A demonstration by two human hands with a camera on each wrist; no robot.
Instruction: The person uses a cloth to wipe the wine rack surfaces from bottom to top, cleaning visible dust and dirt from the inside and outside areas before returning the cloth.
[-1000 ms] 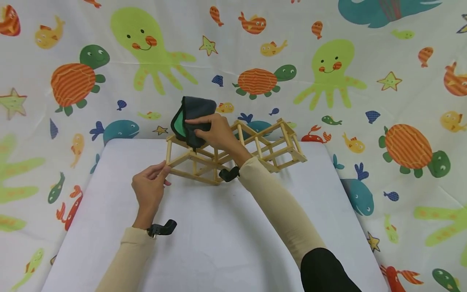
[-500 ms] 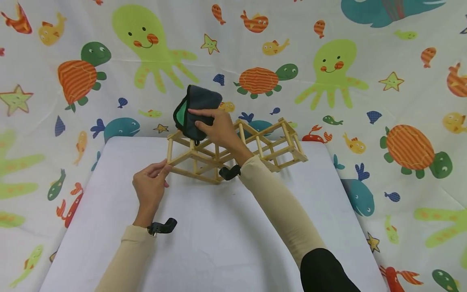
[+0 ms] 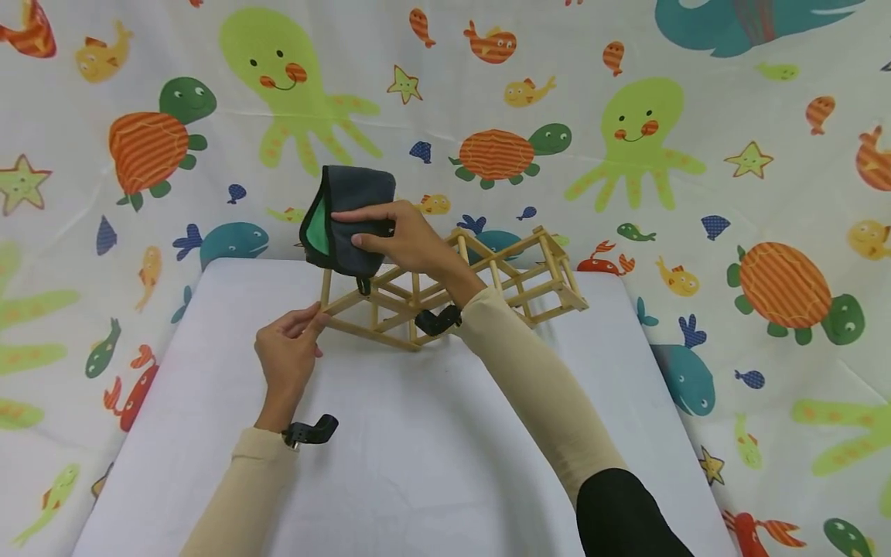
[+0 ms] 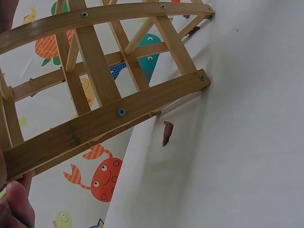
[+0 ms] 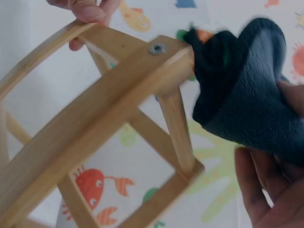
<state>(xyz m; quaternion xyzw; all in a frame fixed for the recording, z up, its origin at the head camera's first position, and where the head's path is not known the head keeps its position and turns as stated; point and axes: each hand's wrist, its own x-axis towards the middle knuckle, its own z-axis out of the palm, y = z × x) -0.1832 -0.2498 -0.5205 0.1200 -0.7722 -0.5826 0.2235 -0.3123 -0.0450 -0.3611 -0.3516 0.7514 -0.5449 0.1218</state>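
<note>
At a white tabletop [image 3: 445, 449] w/ sea-critter curtain [image 3: 445, 97] behind, L hand [image 3: 287, 352] pinches wooden rack [image 4: 97, 66] at one end, R hand [image 3: 411, 236] grips folded dark cloth [image 3: 362, 189].

Looks like a makeshift indoor recording corner, to judge by the white fabric backdrop [image 3: 362, 46] with cartoon sea animals [image 3: 785, 286] behind and on both sides of a plain white bench [image 3: 445, 464], and by the black wrist cameras [image 3: 320, 430]. Cannot tell whether in a home or a studio.
</note>
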